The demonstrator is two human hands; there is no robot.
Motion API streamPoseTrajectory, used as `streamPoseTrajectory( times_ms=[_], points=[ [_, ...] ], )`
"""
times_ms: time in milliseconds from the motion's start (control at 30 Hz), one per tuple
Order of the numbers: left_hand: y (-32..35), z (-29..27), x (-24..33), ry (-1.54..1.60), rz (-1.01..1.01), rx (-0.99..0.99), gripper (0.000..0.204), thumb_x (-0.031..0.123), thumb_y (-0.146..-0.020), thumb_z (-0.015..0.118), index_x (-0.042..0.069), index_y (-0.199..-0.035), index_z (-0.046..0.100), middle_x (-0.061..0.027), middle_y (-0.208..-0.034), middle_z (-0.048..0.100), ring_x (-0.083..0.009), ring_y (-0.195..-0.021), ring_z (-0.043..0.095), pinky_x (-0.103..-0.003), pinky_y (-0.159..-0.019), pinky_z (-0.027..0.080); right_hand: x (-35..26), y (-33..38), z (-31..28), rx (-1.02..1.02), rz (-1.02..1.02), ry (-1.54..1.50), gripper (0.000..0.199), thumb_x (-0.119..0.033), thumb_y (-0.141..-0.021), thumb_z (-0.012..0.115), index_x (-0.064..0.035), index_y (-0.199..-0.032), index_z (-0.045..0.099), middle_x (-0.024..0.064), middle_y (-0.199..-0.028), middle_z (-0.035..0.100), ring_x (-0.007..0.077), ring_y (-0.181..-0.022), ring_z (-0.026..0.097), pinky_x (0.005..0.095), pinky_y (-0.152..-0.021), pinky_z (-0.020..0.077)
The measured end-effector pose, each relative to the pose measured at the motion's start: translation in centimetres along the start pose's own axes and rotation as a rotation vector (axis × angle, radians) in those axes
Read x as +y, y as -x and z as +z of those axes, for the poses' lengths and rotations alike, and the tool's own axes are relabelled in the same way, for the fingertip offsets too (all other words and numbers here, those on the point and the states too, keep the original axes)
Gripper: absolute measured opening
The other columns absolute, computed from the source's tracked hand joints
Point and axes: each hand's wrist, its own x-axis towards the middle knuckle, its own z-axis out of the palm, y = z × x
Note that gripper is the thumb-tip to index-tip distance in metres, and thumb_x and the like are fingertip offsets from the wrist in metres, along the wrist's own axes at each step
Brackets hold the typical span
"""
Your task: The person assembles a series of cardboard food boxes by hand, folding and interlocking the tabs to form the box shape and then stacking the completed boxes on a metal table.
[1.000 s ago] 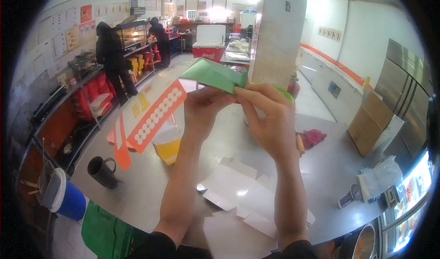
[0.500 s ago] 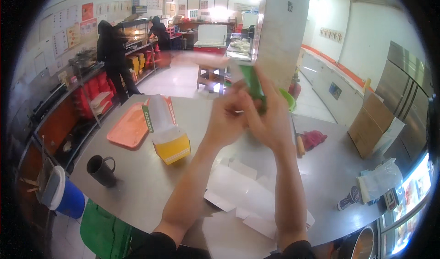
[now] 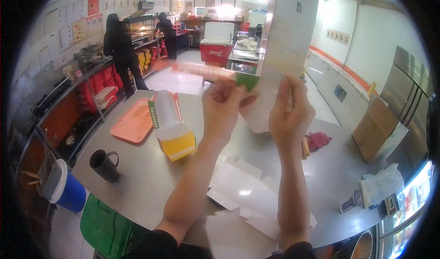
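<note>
White carton blank [image 3: 279, 52] upright, lengthwise vertical

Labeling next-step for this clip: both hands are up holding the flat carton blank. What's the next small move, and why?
Probably push the two side edges toward each other so the carton blank pops open. The left hand and right hand pinch its lower edge, and it looks flat, while a formed yellow box already stands on the table.

A yellow-bottomed open carton [image 3: 172, 130] stands on the counter; posters [image 3: 68, 25] line the wall.
</note>
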Motion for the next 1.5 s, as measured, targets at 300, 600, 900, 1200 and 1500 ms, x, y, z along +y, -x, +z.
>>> streamPoseTrajectory(
  times_ms=[300,600,900,1200,1500],
  points=[
    [0.6,-0.3,-1.4,-0.243,0.176,-0.064,0.019,0.001,-0.096,0.071,-0.003,-0.115,0.067,-0.0137,-0.108,0.074,-0.0157,-0.098,0.072,-0.025,-0.082,0.059,-1.9,-0.3,-0.1,-0.108,-0.060,-0.026,0.016,-0.005,-0.088,0.069,-0.0042,-0.104,0.067,0.0160,-0.096,0.069,0.0346,-0.089,0.068,0.0414,-0.078,0.0510],
    [0.2,0.1,-0.7,0.123,-0.048,-0.025,0.033,0.011,-0.101,0.067,-0.003,-0.131,0.059,-0.0160,-0.108,0.074,-0.0217,-0.099,0.074,-0.031,-0.088,0.062,-1.3,0.1,0.7,-0.018,-0.277,0.041,0.011,-0.001,-0.085,0.071,-0.0043,-0.095,0.069,0.0122,-0.093,0.063,0.0322,-0.088,0.064,0.0415,-0.076,0.0504],
    [1.1,-2.7,-2.3,0.157,-0.074,-0.199,0.046,0.024,-0.104,0.062,0.002,-0.143,0.050,-0.0164,-0.129,0.064,-0.0254,-0.119,0.064,-0.036,-0.099,0.057,-1.4,-0.3,0.1,-0.139,-0.141,-0.049,0.009,-0.003,-0.088,0.073,-0.0035,-0.096,0.070,0.0099,-0.093,0.067,0.0280,-0.090,0.065,0.0401,-0.079,0.0478],
    [3.5,-4.0,0.3,0.176,-0.145,-0.322,0.050,0.029,-0.105,0.062,0.003,-0.145,0.048,-0.0156,-0.134,0.061,-0.0246,-0.124,0.060,-0.037,-0.102,0.054,-3.0,-1.6,-2.6,-0.151,-0.349,0.178,0.011,0.000,-0.089,0.071,-0.0033,-0.099,0.070,0.0088,-0.096,0.068,0.0279,-0.092,0.063,0.0391,-0.085,0.0467],
    [4.4,-4.0,0.9,0.224,-0.120,-0.357,0.054,0.034,-0.106,0.061,0.004,-0.148,0.046,-0.0148,-0.140,0.057,-0.0237,-0.130,0.056,-0.038,-0.105,0.051,-3.2,-1.4,-3.6,-0.289,-0.358,0.216,0.022,0.001,-0.080,0.075,-0.0067,-0.101,0.072,0.0039,-0.098,0.067,0.0258,-0.096,0.063,0.0412,-0.087,0.0457]
  ],
)
